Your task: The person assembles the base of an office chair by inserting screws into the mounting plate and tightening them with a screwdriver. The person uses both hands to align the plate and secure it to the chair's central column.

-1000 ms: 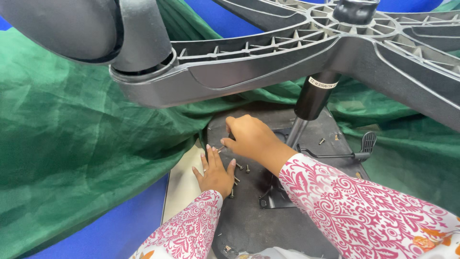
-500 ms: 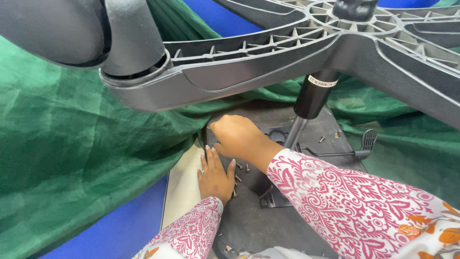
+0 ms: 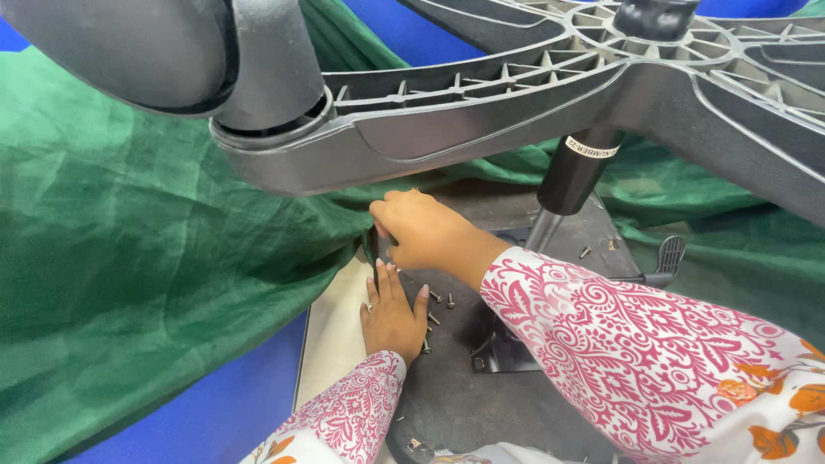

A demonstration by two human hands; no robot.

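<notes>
While the upturned office chair lies with its grey star base (image 3: 533,103) and gas cylinder (image 3: 574,176) overhead, the work on the dark underside of the seat (image 3: 481,404) looks only partly done. Several loose screws (image 3: 436,298) lie scattered on that underside, just beside the left hand, and a few more (image 3: 585,253) sit well apart near the lever (image 3: 669,255), so fastening appears unfinished, though I cannot tell how many are already in place. The left hand (image 3: 394,314) lies flat, palm down, fingers together, on the seat's edge. The right hand (image 3: 423,230) is curled at the far-left corner of the seat, fingers (image 3: 384,215) closed around something small and dark; what it is stays hidden. Green cloth (image 3: 146,283) surrounds the chair.

Compared with 1 second ago, the right hand has moved leftward and toward the seat's corner, away from the cylinder. The left hand has kept its flat position, and the view has shifted slightly.
</notes>
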